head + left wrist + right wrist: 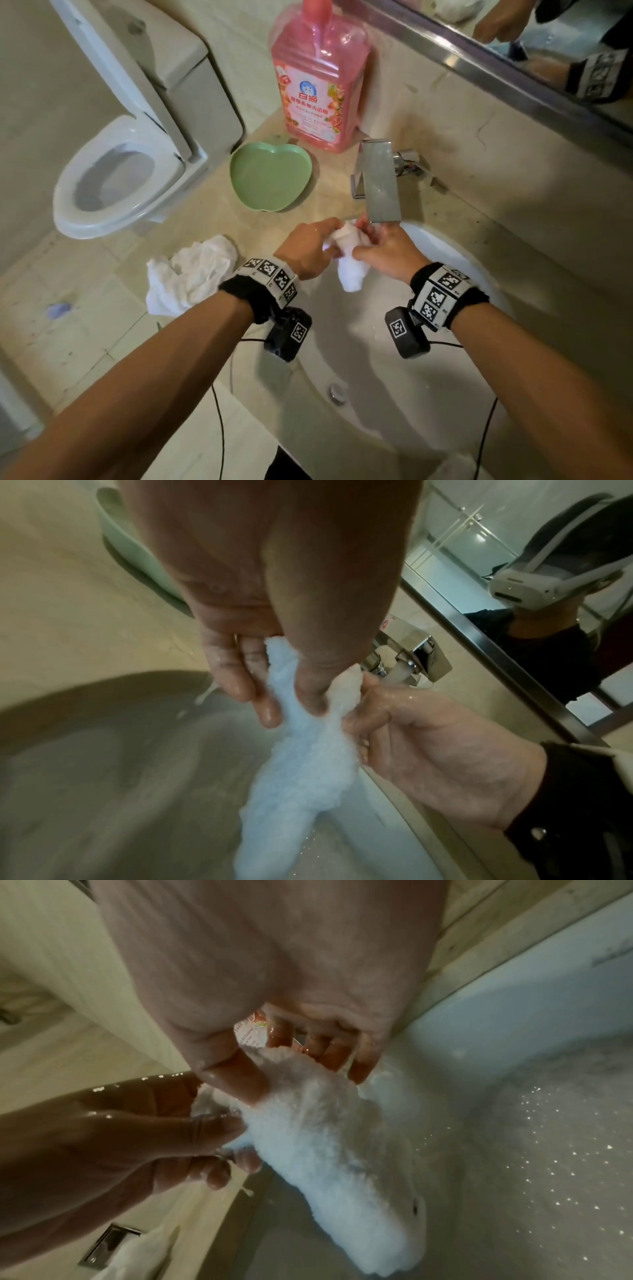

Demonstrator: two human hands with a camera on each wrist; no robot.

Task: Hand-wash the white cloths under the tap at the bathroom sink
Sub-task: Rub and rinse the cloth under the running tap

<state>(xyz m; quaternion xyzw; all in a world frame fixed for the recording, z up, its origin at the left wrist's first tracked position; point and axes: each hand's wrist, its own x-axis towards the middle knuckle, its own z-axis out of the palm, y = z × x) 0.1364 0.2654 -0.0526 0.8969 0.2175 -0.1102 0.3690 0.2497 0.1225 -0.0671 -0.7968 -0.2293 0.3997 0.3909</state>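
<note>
Gripping one wet white cloth (349,263) between them, both hands work over the far-left part of the sink (479,274), just under the spout of the square chrome tap (378,181). The left hand (308,248) has its thumb and curled fingers (240,674) pinched round the upper part of the cloth, and the right hand (390,251) holds the same bunched top from the other side, thumb pressed into the fabric and fingers curled behind it. From the left wrist view, water runs out of the tap (411,653) onto the right hand (428,750), whose skin is shiny and wet. The cloth (301,777) hangs down from the two grips as a twisted, sodden roll, its lower end dangling free above the basin (whether it touches the bowl cannot be told). The right wrist view shows the same roll (342,1164) drooping into the basin (531,1137), which is speckled with bright droplets, with the left hand (120,1150) at the lower left and the right hand's fingers (325,1053) at the top.

A second white cloth (191,274) lies crumpled on the beige stone counter (205,222) to the left of the sink, near the left wrist. Further back on the counter sits a green apple-shaped dish (270,174), and behind it stands a large pink bottle of detergent (318,78). A white toilet (120,171) with its lid up stands left of the counter. A mirror (565,41) with a metal frame runs along the wall behind the tap. Each wrist wears a black band with coded markers and a small camera.
</note>
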